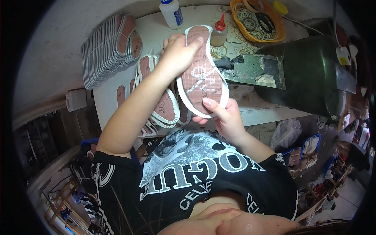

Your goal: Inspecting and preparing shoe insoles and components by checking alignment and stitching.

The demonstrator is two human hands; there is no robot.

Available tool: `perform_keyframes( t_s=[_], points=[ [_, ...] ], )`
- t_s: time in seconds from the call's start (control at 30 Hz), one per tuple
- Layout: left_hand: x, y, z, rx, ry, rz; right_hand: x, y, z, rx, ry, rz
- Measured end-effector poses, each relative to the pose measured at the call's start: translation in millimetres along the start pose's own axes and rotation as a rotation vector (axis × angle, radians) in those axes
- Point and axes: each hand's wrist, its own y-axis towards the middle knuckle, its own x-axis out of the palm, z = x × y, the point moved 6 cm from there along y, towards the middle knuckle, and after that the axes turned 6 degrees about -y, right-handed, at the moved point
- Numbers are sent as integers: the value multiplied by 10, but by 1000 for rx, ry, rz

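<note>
A shoe insole [201,80] with a reddish-brown face, white rim and white chalky marks is held up over the table between my hands. My left hand [175,55] grips its upper end, thumb lying on the face and fingers behind. At the lower, wider end, my right hand [227,117] pinches the rim, thumb in front and fingertips underneath. Beneath my left forearm lies a pile of similar white-rimmed insoles [166,107], partly hidden by the arm.
A tall banded stack of insoles [107,49] stands at far left. Behind the hands are a blue-capped bottle [171,15], a red-tipped bottle [219,33] and an orange basket [239,25] of rubber bands. A green machine [299,74] occupies the right, its arm [250,70] reaching near the insole.
</note>
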Motion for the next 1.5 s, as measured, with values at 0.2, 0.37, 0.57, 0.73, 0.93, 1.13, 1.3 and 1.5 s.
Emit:
perform_keyframes(
  t_s=[0.2,0.37,0.57,0.73,0.93,1.13,1.3,1.5],
  points=[
    [-191,-10,596,756,161,-300,87,140,-198,-114,31,-25],
    [-175,20,648,537,315,-727,108,243,-140,-103,128,12],
    [-263,-51,805,529,356,-588,90,174,-196,-258,156,-32],
    [-255,-104,798,414,230,-661,52,198,-200,-210,226,-38],
    [-341,-79,437,336,102,-651,83,297,-161,-96,255,-17],
    [-309,-213,568,305,185,-554,-12,163,-263,-56,193,26],
    [-313,-340,395,98,76,-550,-40,153,-286,-46,157,35],
    [-281,-526,233,-100,-44,-489,-95,250,-283,-51,57,14]
  ],
)
